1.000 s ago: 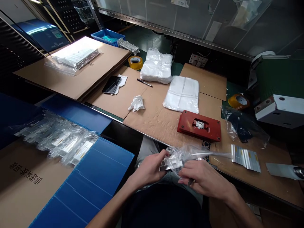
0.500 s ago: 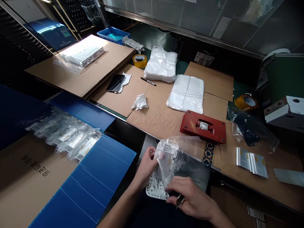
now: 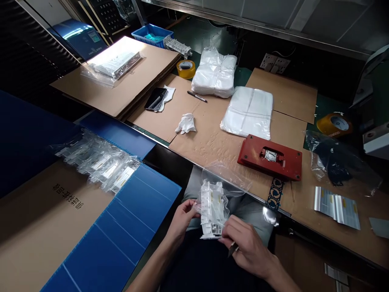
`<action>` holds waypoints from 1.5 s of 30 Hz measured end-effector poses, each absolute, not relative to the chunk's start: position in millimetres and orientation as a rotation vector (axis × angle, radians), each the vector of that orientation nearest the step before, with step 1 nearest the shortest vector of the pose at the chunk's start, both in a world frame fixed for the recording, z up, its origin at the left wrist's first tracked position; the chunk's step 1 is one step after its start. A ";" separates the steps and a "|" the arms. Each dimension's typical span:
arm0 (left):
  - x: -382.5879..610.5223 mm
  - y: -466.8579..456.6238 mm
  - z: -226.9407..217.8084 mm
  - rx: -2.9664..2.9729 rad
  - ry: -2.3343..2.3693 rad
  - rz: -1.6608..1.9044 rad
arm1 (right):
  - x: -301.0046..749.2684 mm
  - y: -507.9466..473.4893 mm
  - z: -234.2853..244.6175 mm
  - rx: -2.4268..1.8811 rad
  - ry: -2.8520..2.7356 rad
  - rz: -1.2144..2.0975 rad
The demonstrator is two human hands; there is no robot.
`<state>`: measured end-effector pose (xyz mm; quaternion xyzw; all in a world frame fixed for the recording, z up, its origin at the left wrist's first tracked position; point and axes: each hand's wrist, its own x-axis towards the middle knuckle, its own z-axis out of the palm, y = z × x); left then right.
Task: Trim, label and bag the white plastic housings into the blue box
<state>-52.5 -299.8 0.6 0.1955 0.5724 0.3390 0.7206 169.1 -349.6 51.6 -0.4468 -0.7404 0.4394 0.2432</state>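
A cardboard-covered bench (image 3: 212, 142) spans the view, and to its left a blue sheet (image 3: 136, 211) carries a pile of bagged parts (image 3: 100, 162). On the bench lie a flat stack of bags (image 3: 247, 111) and, nearer the person, a red fixture (image 3: 270, 158). Below the bench edge, over the lap, a white part (image 3: 212, 211) stands on end with its upper half inside a clear bag (image 3: 226, 178). Whether the film covers its lower end I cannot tell. The bag's loose end billows above it. The left hand (image 3: 180, 219) pinches the part's left edge, and the right hand (image 3: 246, 247) grips its lower right corner with closed fingertips. The step looks like bagging, with the film not yet neat around the part. Tidying it calls for one hand pinning the part while the other smooths the slack
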 end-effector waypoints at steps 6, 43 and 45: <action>-35.5 -306.7 -8.6 0.274 1.168 0.745 | 157.9 -337.5 29.1 -1.593 -0.967 1.359; -76.7 -257.2 22.7 0.583 1.189 0.688 | 152.1 -302.6 73.4 -1.151 -1.014 1.539; -64.9 -254.0 16.2 0.523 1.210 0.670 | 146.9 -300.8 76.3 -1.091 -1.051 1.640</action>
